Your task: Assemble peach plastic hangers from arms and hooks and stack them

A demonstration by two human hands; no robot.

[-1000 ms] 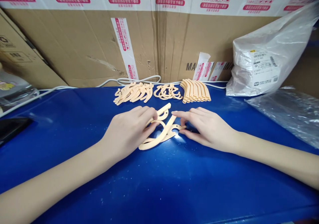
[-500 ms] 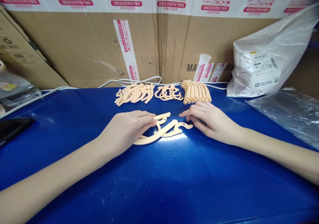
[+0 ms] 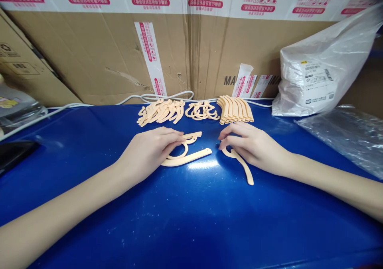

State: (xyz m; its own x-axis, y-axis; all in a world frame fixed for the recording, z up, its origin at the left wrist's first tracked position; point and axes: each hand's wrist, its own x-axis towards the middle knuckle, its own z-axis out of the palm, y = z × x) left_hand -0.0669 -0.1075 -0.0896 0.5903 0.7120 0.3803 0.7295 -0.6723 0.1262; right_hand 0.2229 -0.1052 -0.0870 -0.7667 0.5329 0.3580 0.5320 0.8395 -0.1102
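Observation:
My left hand [image 3: 151,151] lies on the blue table [image 3: 191,221], fingers pressed onto a peach plastic hook piece and arm piece [image 3: 187,157]. My right hand [image 3: 254,147] has its fingertips pinched on the hooked end of a separate curved peach arm piece [image 3: 243,168], which lies on the table and points toward me. Behind the hands lie three groups of like parts: a loose pile [image 3: 161,111] on the left, several hooks [image 3: 202,110] in the middle, a neat stack of arms [image 3: 235,109] on the right.
Cardboard boxes [image 3: 179,53] wall off the back, with a white cable [image 3: 125,100] along their foot. A white plastic bag [image 3: 317,81] and clear plastic sheet [image 3: 350,135] sit at right. A dark object [image 3: 13,151] lies at the left edge.
The joined parts have been separated. My right hand has drawn one arm piece off to the right, while my left hand keeps the hook and the other arm in place.

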